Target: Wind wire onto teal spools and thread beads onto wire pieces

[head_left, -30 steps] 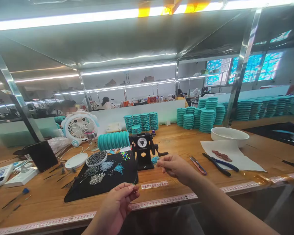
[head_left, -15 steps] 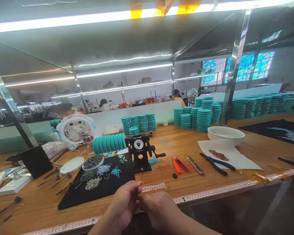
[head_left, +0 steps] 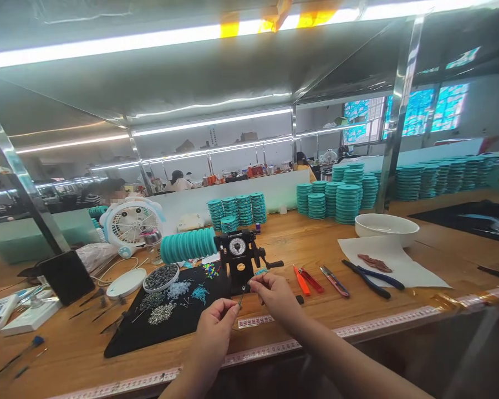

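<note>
In front of the black winding machine (head_left: 238,260), my left hand (head_left: 216,330) pinches a thin, dark greenish piece (head_left: 240,301) that juts up past the fingertips. It is too small to name. My right hand (head_left: 278,299) is farther forward and to the right, thumb and fingertips pressed together beside the machine's base. What lies between them is too fine to make out. The machine carries a row of turquoise spools (head_left: 187,245), a dial and a crank handle (head_left: 276,264). Below the hands is a short measuring strip (head_left: 255,321).
A black mat (head_left: 127,341) on the left bears silvery beads (head_left: 162,313) and turquoise bits (head_left: 199,293). A bowl of dark beads (head_left: 161,279) adjoins it. Orange snips (head_left: 301,281), red-blue snips (head_left: 335,281) and pliers (head_left: 370,280) lie right. Spool stacks (head_left: 348,205) stand behind.
My hands, close together before, have moved apart. The right one has gone forward and right towards the machine's base, while the left stays low with its thin piece. The view shifted slightly.
</note>
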Motion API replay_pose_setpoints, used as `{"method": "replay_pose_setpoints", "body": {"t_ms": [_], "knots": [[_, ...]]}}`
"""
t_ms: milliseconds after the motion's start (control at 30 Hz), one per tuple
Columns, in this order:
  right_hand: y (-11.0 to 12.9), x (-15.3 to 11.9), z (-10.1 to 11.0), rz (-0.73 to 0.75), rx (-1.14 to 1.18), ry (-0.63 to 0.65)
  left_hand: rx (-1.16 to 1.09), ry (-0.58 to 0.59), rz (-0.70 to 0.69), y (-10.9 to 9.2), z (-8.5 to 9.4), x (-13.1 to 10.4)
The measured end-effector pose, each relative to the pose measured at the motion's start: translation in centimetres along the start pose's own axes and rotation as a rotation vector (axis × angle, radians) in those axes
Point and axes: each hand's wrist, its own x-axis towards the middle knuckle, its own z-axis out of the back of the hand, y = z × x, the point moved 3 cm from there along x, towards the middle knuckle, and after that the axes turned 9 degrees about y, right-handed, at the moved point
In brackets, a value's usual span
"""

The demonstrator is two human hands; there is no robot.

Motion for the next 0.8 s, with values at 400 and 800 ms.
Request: {"method": "replay_pose_setpoints", "body": {"t_ms": [400,800], "knots": [[5.5,3.8,-0.3,0.332,-0.67,0.218,0.585,0.043,-0.43,-2.4,0.4,-0.7],[5.4,1.1,-0.3,0.079,-0.3,-0.055,-0.132,0.082,-0.034,-1.5,1.6,1.3]]}}
